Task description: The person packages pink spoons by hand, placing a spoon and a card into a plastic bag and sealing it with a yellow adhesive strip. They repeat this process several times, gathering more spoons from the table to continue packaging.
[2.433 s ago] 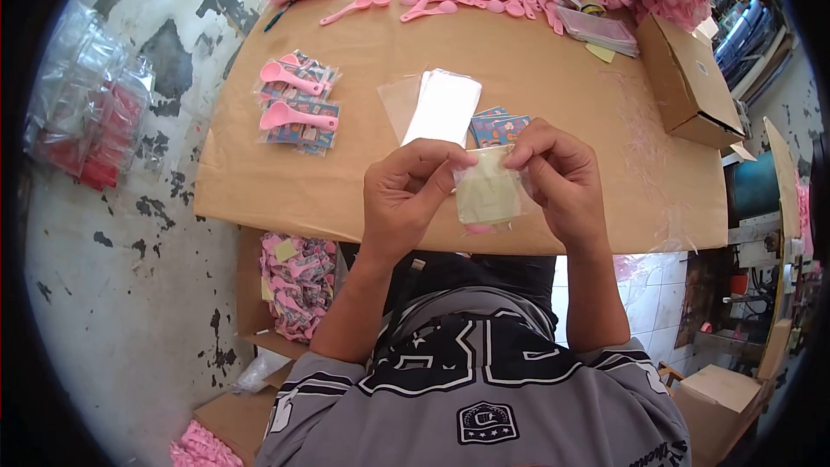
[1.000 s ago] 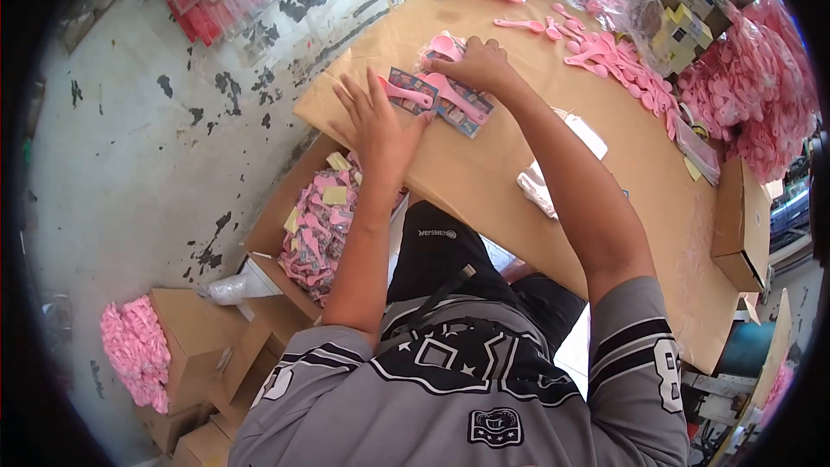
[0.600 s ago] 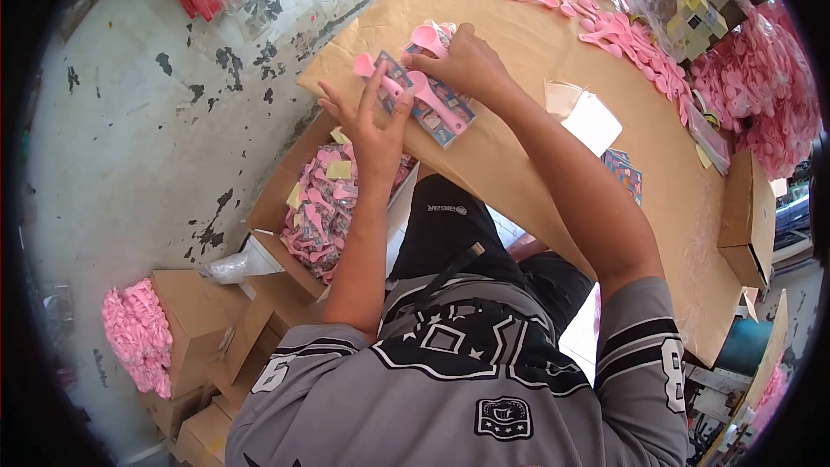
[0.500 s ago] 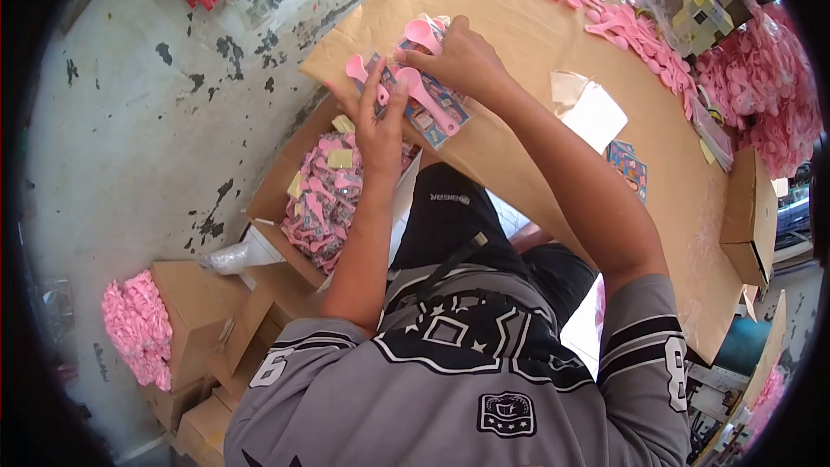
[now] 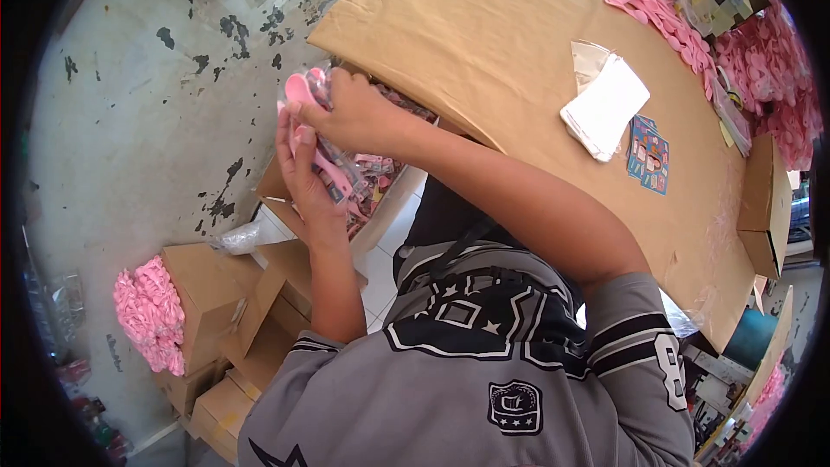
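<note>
Several bagged pink spoons (image 5: 300, 91) with printed cards are bunched between my two hands, over an open box (image 5: 380, 218) of similar packets at the table's left edge. My left hand (image 5: 304, 175) is wrapped round the lower side of the bunch. From above, my right hand (image 5: 350, 112) grips its upper part with bent fingers. One spoon's handle sticks out below my left fingers. The hands and packets hide much of the box's contents.
On the brown-covered table (image 5: 467, 43) are white paper packets (image 5: 608, 108), printed cards (image 5: 648, 156) and loose pink spoons (image 5: 661, 22). A cardboard box (image 5: 761, 207) stands at the right edge. Bagged pink items (image 5: 149, 316) lie beside boxes at lower left.
Both hands have moved left and down, off the table's edge and over the box, carrying the spoon packets. The head view has shifted a little.
</note>
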Tool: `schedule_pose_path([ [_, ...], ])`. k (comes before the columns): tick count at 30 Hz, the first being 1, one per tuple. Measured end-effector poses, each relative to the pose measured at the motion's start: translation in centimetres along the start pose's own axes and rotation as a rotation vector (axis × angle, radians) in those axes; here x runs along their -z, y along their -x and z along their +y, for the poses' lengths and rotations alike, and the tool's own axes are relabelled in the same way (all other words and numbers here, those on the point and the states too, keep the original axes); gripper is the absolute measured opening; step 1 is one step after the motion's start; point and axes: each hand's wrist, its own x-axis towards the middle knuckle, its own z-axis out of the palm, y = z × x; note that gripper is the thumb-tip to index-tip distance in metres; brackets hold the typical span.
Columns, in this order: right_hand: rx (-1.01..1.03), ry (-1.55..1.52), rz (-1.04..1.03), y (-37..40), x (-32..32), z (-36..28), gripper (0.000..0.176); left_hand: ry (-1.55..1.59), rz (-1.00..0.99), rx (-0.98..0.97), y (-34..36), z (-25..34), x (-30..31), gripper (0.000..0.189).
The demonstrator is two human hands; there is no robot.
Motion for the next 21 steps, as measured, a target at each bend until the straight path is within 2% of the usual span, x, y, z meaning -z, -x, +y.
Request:
schedule_pose_path([
  [2, -0.124, -0.212, -0.214, -1.2, -0.2, 0.3, 0.101, -0.058, 0.033, -0.033, -0.7, -1.0, 2.1, 0.062],
  [3, -0.147, -0.163, -0.119, -1.2, -0.7, 0.8, 0.099, -0.111, 0.032, -0.035, -1.4, -2.2, 3.7, 0.063],
  [6, 0.037, 0.121, -0.027, -0.7, 0.1, 2.4, 0.093, -0.271, 0.029, -0.01, -5.4, -8.9, 8.8, 0.065],
  [9, -0.047, 0.089, -0.352, 2.0, 4.3, -0.5, 0.081, -0.391, 0.085, 0.153, -8.2, -17.7, 14.3, 0.065],
  [12, 0.05, 0.097, -0.254, 5.2, 9.5, -2.2, 0.065, -0.429, 0.141, 0.323, -9.3, -23.6, 18.7, 0.065],
  [14, 0.065, 0.054, -0.098, 7.1, 13.8, -2.8, 0.048, -0.465, 0.192, 0.342, -9.6, -25.7, 20.5, 0.066],
  [15, 0.07, 0.038, -0.03, 7.6, 15.7, -2.2, 0.045, -0.507, 0.213, 0.301, -9.7, -26.2, 21.3, 0.066],
  [17, 0.068, 0.053, 0.097, 9.1, 19.7, -1.1, 0.04, -0.643, 0.301, 0.115, -10.3, -26.1, 20.6, 0.048],
  [18, 0.061, 0.089, 0.155, 10.2, 21.8, -0.6, 0.037, -0.82, 0.16, 0.026, -12.1, -25.1, 22.8, 0.045],
  [20, 0.045, 0.177, 0.302, 12.8, 25.3, 1.6, 0.034, -0.681, 0.203, -0.093, -12.1, -23.2, 19.7, 0.031],
  [21, -0.013, 0.229, 0.377, 14.4, 26.9, 2.4, 0.034, -0.378, 0.392, -0.098, -11.6, -19.3, 14.8, 0.022],
])
